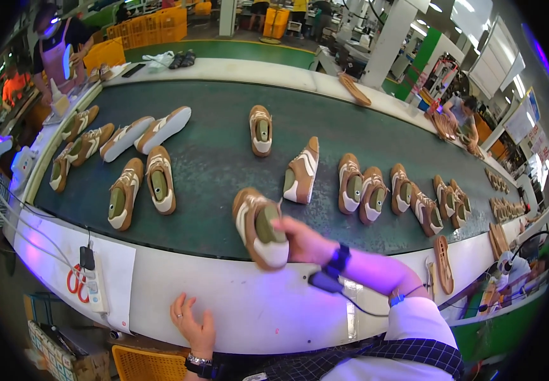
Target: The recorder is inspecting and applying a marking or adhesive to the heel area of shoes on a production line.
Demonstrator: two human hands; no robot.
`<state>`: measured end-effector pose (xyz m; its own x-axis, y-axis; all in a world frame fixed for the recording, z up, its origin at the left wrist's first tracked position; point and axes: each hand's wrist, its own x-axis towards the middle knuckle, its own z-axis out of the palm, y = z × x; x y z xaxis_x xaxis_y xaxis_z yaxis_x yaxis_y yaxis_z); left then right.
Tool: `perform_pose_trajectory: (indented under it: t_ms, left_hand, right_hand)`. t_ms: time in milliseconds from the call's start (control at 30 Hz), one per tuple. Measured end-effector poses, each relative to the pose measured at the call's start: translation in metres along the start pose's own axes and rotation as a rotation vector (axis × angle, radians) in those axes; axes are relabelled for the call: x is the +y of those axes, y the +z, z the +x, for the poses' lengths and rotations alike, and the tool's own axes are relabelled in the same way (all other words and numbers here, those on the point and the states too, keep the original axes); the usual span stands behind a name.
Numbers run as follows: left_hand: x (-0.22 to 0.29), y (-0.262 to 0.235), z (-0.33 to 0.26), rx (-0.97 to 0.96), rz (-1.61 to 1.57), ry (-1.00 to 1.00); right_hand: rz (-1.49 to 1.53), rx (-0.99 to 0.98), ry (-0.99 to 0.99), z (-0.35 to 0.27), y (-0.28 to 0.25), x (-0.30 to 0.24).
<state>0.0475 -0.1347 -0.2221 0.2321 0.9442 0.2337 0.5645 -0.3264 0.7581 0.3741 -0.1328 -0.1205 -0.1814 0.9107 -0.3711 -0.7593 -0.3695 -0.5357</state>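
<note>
My right hand (306, 241) grips a tan and white sneaker (249, 222) at its heel and collar, holding it over the near edge of the dark green conveyor belt (223, 165). An olive insole shows inside the shoe. My left hand (195, 322) hovers at the front edge of the white table border (223, 286), fingers curled apart, with nothing in it. Just beyond the held shoe, another sneaker (303, 171) lies tilted on its side on the belt. A further sneaker (261, 130) stands upright farther back.
Several matching sneakers (350, 184) spread along the belt to the right, and more (160, 178) to the left. Red scissors (77, 282) and a power strip (96, 292) lie at the near left. A loose sole (443, 263) rests at the near right. Co-workers (65, 51) stand around the line.
</note>
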Motion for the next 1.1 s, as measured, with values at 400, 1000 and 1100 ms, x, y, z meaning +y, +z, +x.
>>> perform_pose_trajectory:
  t_ms: [400,1000,1100]
  left_hand:
    - [0.021,-0.004,0.003,-0.409,-0.124,0.395]
    - [0.039,0.004,-0.008,-0.354,-0.117,0.395]
    - [0.040,0.006,-0.011,-0.334,-0.128,0.420]
  right_hand:
    - [-1.413,0.873,-0.782,0.007,-0.067,-0.018]
    - [-0.207,0.448,-0.418,-0.038,-0.124,-0.088]
    - [-0.096,0.073,-0.381,-0.108,-0.093,-0.043]
